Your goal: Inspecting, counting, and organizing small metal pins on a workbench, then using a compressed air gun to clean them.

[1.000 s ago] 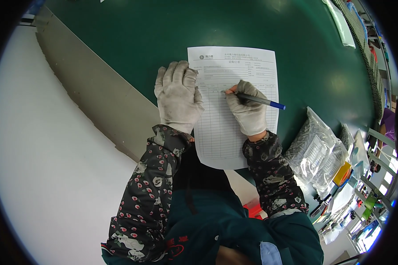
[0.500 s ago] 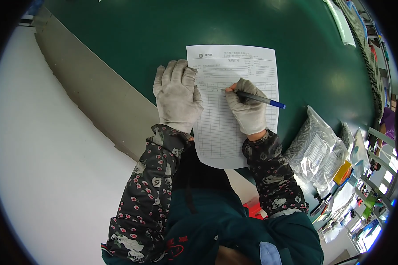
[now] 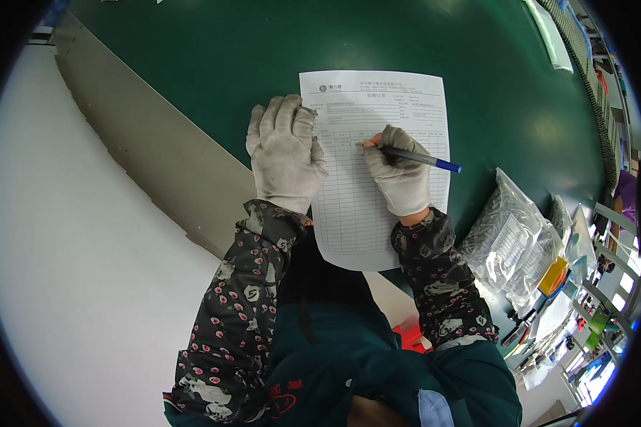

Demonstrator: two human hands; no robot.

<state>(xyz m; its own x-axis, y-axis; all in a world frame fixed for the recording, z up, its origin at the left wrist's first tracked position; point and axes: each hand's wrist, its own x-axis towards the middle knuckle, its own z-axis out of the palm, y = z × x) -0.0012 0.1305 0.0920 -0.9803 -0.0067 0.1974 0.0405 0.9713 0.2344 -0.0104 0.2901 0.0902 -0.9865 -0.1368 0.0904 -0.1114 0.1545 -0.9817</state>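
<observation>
A white printed form with a ruled table lies on the green tabletop, its near end reaching past the table's edge. My left hand, in a stained white glove, rests flat over the form's left edge with the fingers stretched out. In my right hand, gloved with bare fingertips showing, is a grey pen with a blue end. Its writing end is at the upper rows of the table, mostly hidden by the fingers; the blue end points right, past the paper's right edge.
Clear plastic bags of small grey parts sit on the green table at the right, beside a yellow box. Farther back lies a pale sheet next to a dark ribbed strip. Something red shows below the table edge.
</observation>
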